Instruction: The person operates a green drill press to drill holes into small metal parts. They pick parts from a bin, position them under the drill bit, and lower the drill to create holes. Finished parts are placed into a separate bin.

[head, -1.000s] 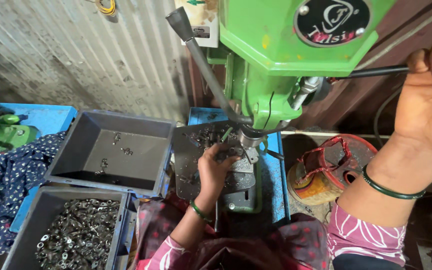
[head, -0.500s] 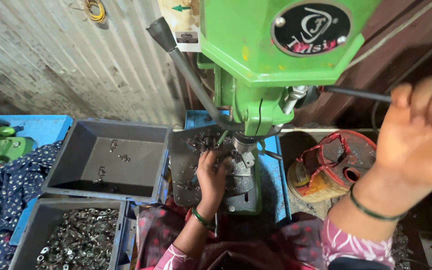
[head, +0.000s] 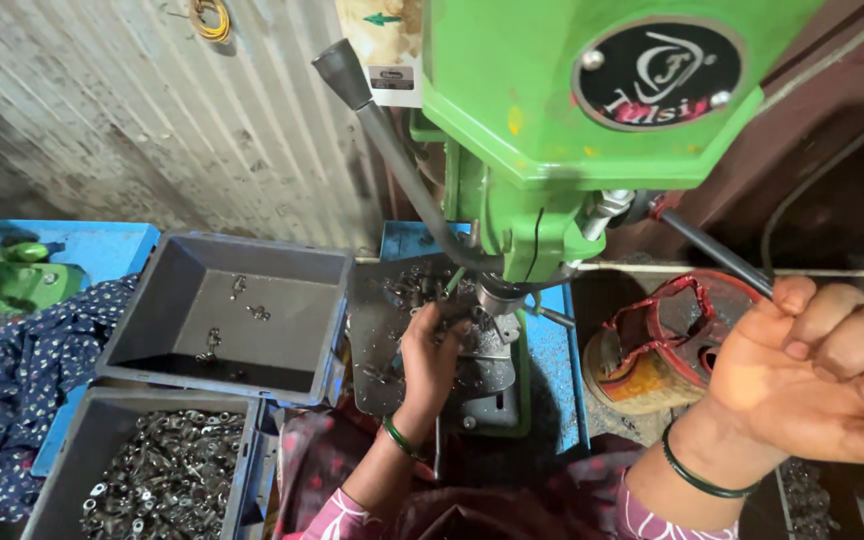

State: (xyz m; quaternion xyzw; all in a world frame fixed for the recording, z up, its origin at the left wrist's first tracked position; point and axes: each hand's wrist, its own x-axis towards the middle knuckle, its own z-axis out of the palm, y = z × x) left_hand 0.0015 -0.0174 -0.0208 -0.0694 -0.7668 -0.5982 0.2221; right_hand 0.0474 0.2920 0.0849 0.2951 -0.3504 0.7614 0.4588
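A green drill press (head: 572,110) stands in front of me. My right hand (head: 812,380) is closed around its dark feed handle (head: 712,250) at the right, pulled low. My left hand (head: 432,355) rests on the press's metal table (head: 382,340), fingers pinching a small metal part under the spindle (head: 497,295). Several small metal pieces lie scattered on that table around my fingers. A second feed handle with a black knob (head: 340,72) sticks up to the left.
A grey bin (head: 167,300) with a few metal parts sits left of the press. A second grey bin (head: 102,450) below it is full of metal parts. A red and yellow can (head: 652,340) is at right, corrugated wall behind.
My right hand has pulled the feed handle down from high at the right to lower in view. My left hand stays at the spindle. The view shifted slightly.
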